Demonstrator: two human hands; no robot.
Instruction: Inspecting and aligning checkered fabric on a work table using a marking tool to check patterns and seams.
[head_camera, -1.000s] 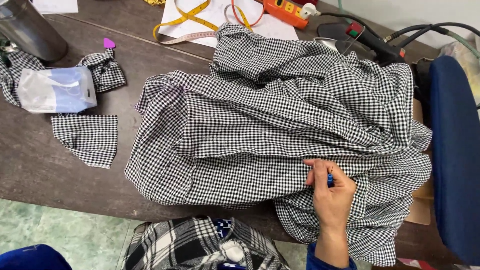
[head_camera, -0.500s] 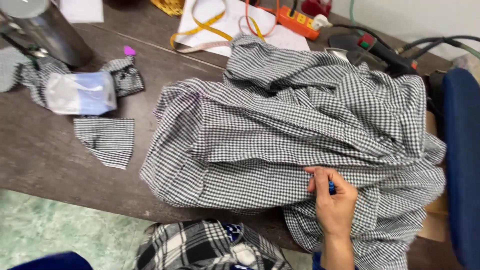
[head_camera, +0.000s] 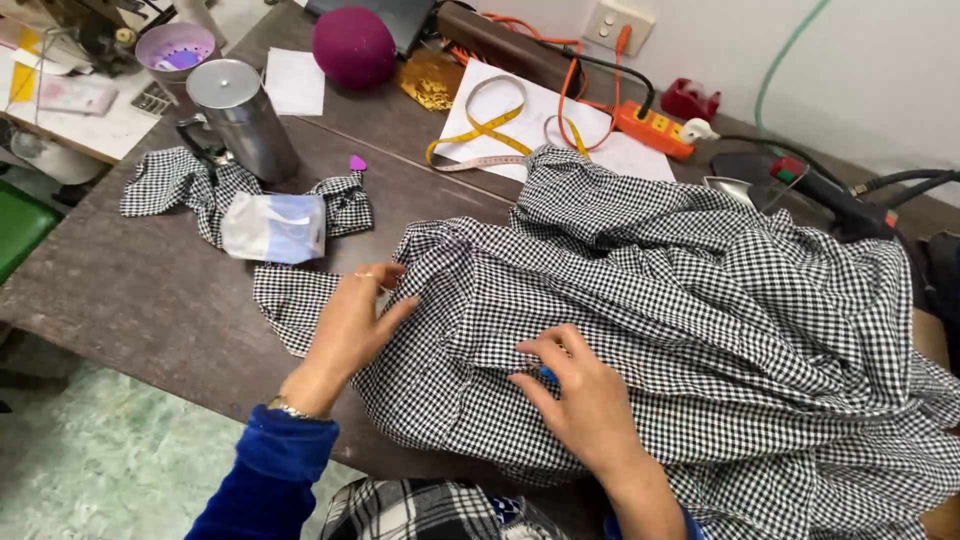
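A large black-and-white checked garment (head_camera: 690, 300) lies bunched across the dark wooden table (head_camera: 150, 300). My left hand (head_camera: 352, 322) rests flat at the garment's left edge, fingers together, touching the cloth beside a small checked scrap (head_camera: 290, 300). My right hand (head_camera: 580, 395) presses on the middle of the garment, fingers curled over a small blue object (head_camera: 547, 376) that is mostly hidden.
A metal jug (head_camera: 240, 118), a clear plastic packet (head_camera: 275, 226) and more checked scraps (head_camera: 175, 185) lie at the left. A yellow tape measure (head_camera: 485, 125) on white paper, an orange power strip (head_camera: 655, 130), a magenta ball (head_camera: 353, 45) and an iron (head_camera: 800, 185) stand at the back.
My left hand has come into view and landed on the garment's left edge. My right hand has shifted left along the cloth. The view has swung left and up.
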